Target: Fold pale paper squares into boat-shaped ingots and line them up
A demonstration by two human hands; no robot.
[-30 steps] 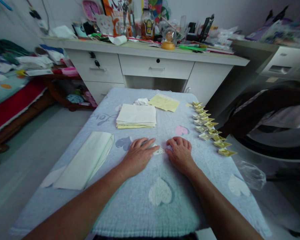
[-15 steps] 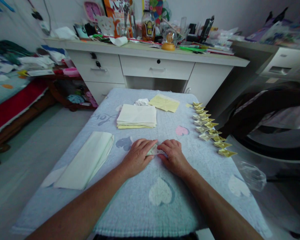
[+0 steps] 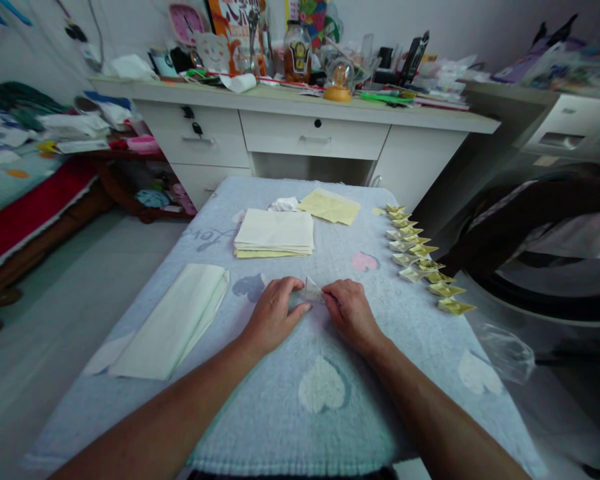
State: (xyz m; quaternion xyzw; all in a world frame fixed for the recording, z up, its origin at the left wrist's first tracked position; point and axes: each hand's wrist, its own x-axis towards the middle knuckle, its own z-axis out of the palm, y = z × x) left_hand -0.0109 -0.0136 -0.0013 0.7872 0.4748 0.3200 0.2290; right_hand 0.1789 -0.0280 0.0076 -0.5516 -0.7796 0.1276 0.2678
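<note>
A small folded white paper boat [image 3: 313, 291] stands between my hands on the cloth-covered table, its pointed middle peak upright. My right hand [image 3: 351, 312] pinches the boat's right end, fingers curled. At the boat's left end is my left hand [image 3: 276, 313], thumb and forefinger spread apart around it; whether they touch the paper is hard to see. Beyond my hands sits a stack of white and yellow paper sheets [image 3: 274, 230]. Finished-looking yellow and white paper boats [image 3: 423, 250] line the table's right edge.
A folded pale cloth or paper bundle [image 3: 173, 323] lies on the left. Yellow sheets [image 3: 330, 205] and a crumpled white tissue [image 3: 283, 204] are at the back. Behind stands a cluttered white desk [image 3: 315, 137]; a washing machine [image 3: 560, 140] is on the right.
The left fingers have parted and drawn slightly back from the paper. The paper boat's peak now shows upright between the hands. My right hand stays at its right end.
</note>
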